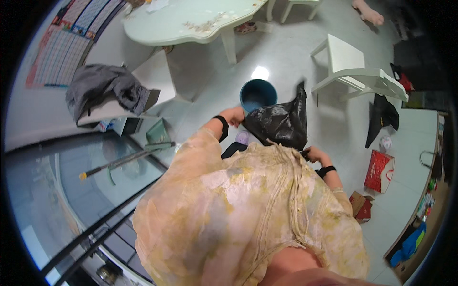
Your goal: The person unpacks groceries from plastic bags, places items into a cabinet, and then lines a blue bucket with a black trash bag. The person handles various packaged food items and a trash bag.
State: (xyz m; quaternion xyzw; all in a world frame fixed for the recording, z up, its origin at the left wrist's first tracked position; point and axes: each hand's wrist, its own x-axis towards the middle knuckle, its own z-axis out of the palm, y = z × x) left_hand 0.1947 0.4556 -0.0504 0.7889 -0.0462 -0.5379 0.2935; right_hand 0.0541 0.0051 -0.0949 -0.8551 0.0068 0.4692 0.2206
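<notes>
A black plastic bag (282, 123) is spread out in front of me, with one corner sticking up at its far right. My left hand (234, 116) has its fingers closed at the bag's left edge, close to the rim of the bucket. On the near right side, my right hand (315, 154) grips another part of the bag's edge. Just beyond the bag stands a round blue bucket (258, 93) on the tiled floor, its near side partly covered by the bag. I see no contents inside the bucket's visible part.
A white chair (345, 57) stands at right, and a pale table (179, 25) ahead. Grey clothing (107, 87) covers another chair at left. A green dustpan (157, 132) and a long-handled tool (125, 159) are beside the glass door. A red bag (379, 171) lies right.
</notes>
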